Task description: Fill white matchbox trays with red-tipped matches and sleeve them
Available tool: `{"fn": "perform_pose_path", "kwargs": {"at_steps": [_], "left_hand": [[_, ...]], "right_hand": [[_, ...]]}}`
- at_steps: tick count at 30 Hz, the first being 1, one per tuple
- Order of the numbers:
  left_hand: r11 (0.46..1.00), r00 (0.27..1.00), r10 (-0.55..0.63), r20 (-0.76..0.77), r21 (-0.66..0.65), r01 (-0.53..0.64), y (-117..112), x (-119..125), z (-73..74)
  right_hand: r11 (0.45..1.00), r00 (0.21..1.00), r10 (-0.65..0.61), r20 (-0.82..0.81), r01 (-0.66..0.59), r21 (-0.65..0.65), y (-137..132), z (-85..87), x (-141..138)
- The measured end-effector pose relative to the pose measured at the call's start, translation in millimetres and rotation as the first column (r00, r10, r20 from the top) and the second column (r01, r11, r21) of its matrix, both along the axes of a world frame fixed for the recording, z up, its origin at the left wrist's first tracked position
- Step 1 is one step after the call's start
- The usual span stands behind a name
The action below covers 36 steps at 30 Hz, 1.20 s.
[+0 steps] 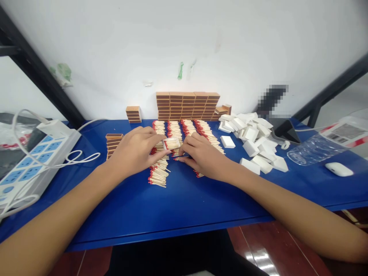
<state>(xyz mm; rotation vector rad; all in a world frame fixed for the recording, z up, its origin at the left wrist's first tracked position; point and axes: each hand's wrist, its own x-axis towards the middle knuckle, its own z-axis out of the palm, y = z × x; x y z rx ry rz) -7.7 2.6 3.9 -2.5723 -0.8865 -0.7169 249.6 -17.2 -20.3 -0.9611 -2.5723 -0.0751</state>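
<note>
Running left-right, the white tray (173, 138) holds matches (173, 145), heads (166, 145) leftward.

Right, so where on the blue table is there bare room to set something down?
Free: the blue table between the match rows and its near edge; also a patch between the power strip and left forearm. Crowded: around the left hand and right hand, with stacked matchboxes behind and heaped white boxes to the right.

A white wall (212, 42) backs the blue table (178, 211).
</note>
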Motion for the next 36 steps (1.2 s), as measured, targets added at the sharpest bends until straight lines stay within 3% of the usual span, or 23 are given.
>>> {"fn": "perform_pose_path", "kwargs": {"at_steps": [12, 15, 20, 25, 36], "left_hand": [[1.0, 1.0, -0.006, -0.01, 0.007, 0.006, 0.7, -0.2, -0.7], [1.0, 0.999, -0.003, -0.035, -0.001, 0.003, 1.5, -0.8, -0.7], [0.998, 0.998, -0.062, -0.023, -0.03, 0.062, -1.2, 2.1, -2.7], [0.986, 0.989, -0.15, 0.02, -0.071, 0.151, -8.5, 9.2, -3.8], [0.983, 0.985, -0.162, 0.051, -0.08, 0.166, -6.1, 8.1, -4.6]], "right_hand": [[0.997, 1.0, 0.02, -0.01, -0.021, -0.074, -0.8, 1.0, -1.4], [0.993, 0.996, 0.05, -0.074, -0.057, -0.103, -3.2, 5.8, -0.3], [1.0, 0.976, 0.021, -0.217, -0.023, -0.01, -5.4, 13.2, -2.6], [0.998, 0.981, -0.021, -0.195, 0.031, 0.051, -4.4, 13.2, -6.5], [0.998, 0.983, 0.025, -0.18, -0.014, 0.062, -0.8, 13.4, 2.6]]}}
